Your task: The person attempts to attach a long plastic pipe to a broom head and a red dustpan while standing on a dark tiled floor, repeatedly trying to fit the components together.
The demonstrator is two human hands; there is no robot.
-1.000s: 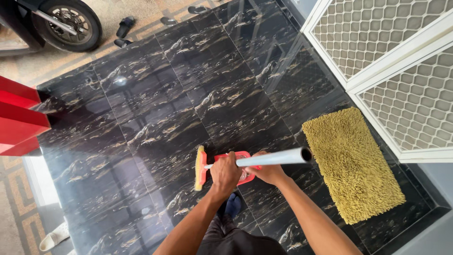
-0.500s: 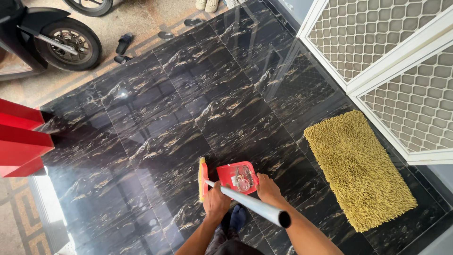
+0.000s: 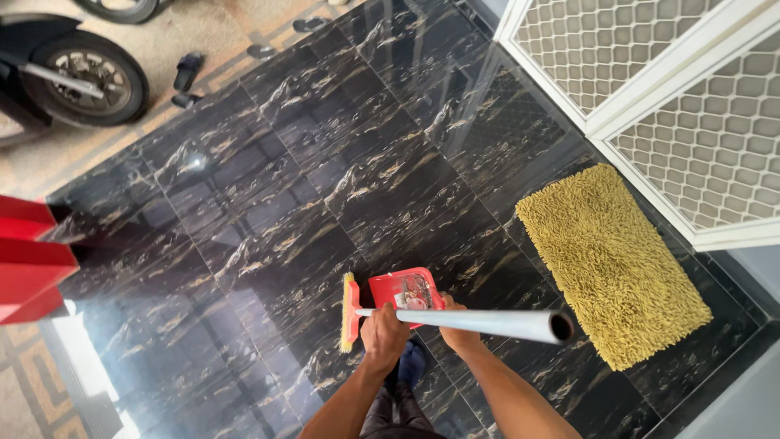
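My left hand (image 3: 382, 332) is closed around the grey metal pole (image 3: 487, 322) of a broom, close to its head. The broom head (image 3: 349, 312), with yellow bristles on an orange-red block, rests on the glossy black marble floor (image 3: 268, 187). A red dustpan (image 3: 404, 289) with some debris in it lies flat on the floor just right of the bristles. My right hand (image 3: 457, 335) grips the dustpan's near end, partly hidden under the pole. The pole's open end (image 3: 561, 327) points to the right.
A shaggy yellow mat (image 3: 609, 260) lies at the right before a white mesh door (image 3: 650, 81). A motorbike wheel (image 3: 85, 77) and dark sandals (image 3: 187, 65) are at the far left. A red block (image 3: 24, 260) juts in at left. My dark-socked foot (image 3: 410, 362) is below the hands.
The pole's free end swung up from the lower right to point level right. The broom head and dustpan stayed together on the floor. The view drifted slightly.
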